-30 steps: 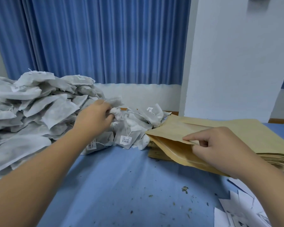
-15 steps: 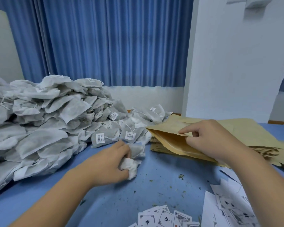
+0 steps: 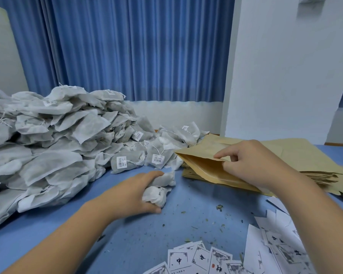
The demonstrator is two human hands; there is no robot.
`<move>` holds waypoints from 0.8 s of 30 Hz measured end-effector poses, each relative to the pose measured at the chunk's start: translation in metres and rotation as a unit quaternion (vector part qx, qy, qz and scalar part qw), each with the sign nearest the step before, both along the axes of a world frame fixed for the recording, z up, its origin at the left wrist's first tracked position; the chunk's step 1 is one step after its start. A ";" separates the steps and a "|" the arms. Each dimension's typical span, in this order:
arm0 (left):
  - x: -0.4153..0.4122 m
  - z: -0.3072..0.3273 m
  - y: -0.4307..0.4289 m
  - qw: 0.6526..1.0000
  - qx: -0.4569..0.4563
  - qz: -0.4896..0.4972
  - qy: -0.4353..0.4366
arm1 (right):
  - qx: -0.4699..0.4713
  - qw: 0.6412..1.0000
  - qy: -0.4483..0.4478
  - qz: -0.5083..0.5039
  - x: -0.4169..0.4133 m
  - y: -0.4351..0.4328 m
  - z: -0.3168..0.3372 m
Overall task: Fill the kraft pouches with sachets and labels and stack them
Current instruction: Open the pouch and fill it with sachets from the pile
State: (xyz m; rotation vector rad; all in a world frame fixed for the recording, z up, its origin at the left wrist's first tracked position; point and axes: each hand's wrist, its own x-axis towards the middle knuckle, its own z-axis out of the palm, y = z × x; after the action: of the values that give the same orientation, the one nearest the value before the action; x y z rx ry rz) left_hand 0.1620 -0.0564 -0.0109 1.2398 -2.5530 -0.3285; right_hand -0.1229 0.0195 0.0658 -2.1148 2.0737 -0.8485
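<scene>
One pouch (image 3: 210, 169) lies on top of the stack (image 3: 315, 175) of flat pouches at the right of the bench (image 3: 186, 220), its mouth turned left and held agape. The right hand (image 3: 251, 163) holds it there: the fingers (image 3: 221, 155) and thumb are clamped on the upper lip, lifting it clear of the lower wall. The stack's layers are too thin and too many to count. The left hand (image 3: 135, 192) rests on the bench just left of the pouch mouth, apart from it, its fingers (image 3: 151, 174) curled tight round sachets (image 3: 158, 190). Two white bundles show in the grip, one above the other; whether more are hidden behind them cannot be told. One large pile (image 3: 57, 145) of grey-white sachets fills the left of the bench, beyond counting, and runs right to the corner of the stack. Two barcode tags (image 3: 158, 159) face forward at its near edge. Labels (image 3: 198, 258) lie fanned at the bottom edge; about five show, cut off by the frame. More printed sheets (image 3: 275, 244) overlap at the lower right, partly under the right forearm. Dark flecks (image 3: 219, 207) are scattered on the bench between the hands and the labels. Behind stand one blue curtain (image 3: 137, 46) and one white pillar (image 3: 285, 66).
</scene>
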 end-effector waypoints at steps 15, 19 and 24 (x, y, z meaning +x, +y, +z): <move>-0.028 0.022 0.039 0.939 -0.210 -0.048 0.268 | -0.032 0.999 -0.002 -0.016 -0.001 0.001 0.005; -0.055 0.031 0.054 0.927 -0.283 -0.096 0.226 | -0.035 0.999 -0.020 0.009 0.004 0.000 0.005; -0.059 0.025 0.057 0.950 -0.279 -0.102 0.092 | -0.052 0.997 -0.054 0.013 0.005 -0.002 0.005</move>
State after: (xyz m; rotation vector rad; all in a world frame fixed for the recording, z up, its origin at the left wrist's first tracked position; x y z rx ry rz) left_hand 0.1027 0.0003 0.0142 0.7038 -2.3689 0.2231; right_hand -0.1180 0.0176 0.0713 -2.0905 1.9862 -1.0639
